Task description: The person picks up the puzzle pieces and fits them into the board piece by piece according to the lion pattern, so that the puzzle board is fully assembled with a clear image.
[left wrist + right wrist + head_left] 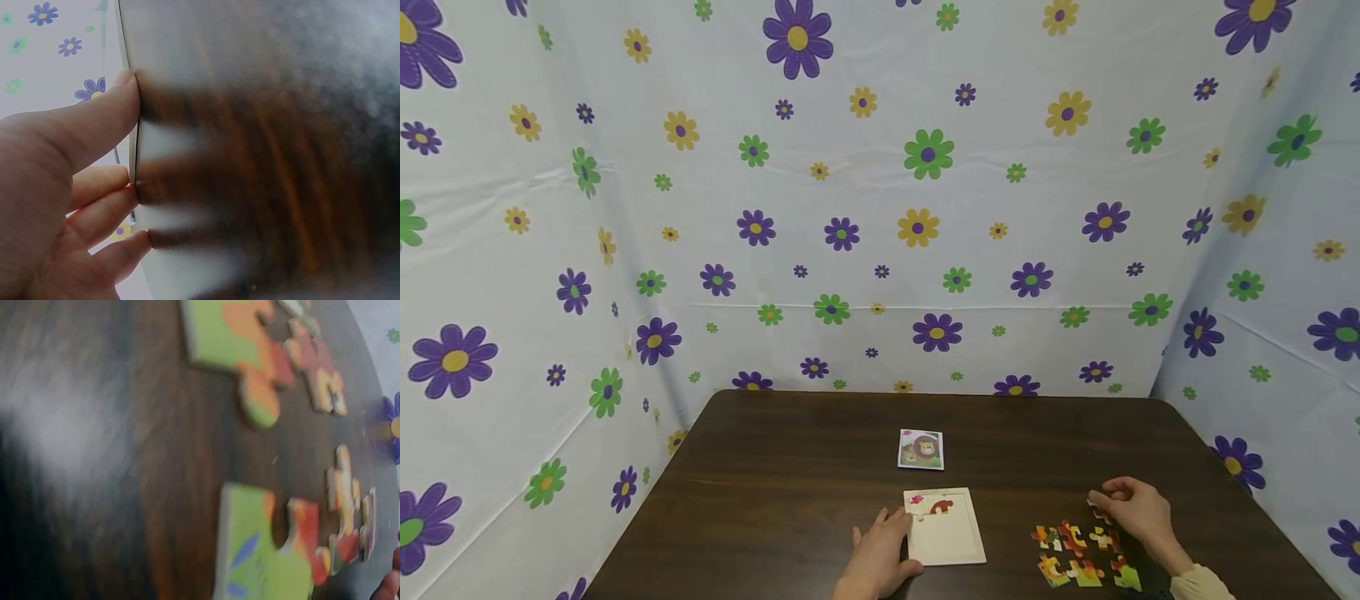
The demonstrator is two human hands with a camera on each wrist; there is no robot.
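Note:
A pale square puzzle tray [946,537] lies on the dark table, with a brown-red puzzle piece [942,507] and a piece with a pink mark [916,500] in its upper part. My left hand [880,557] rests at the tray's left side, thumb by the near corner; in the left wrist view its fingertips [128,94] touch the table surface. Over on the right, my right hand [1138,512] pinches a puzzle piece [1097,506] between thumb and index finger at the far end of the loose pieces. Only some fingertips [389,586] show in the right wrist view.
Several loose puzzle pieces [1073,537] in orange, red and green lie in rows below my right hand. Behind the tray is a small picture card [921,450] with a lion. A white flowered cloth [880,275] encloses the table [775,500] at the back and sides.

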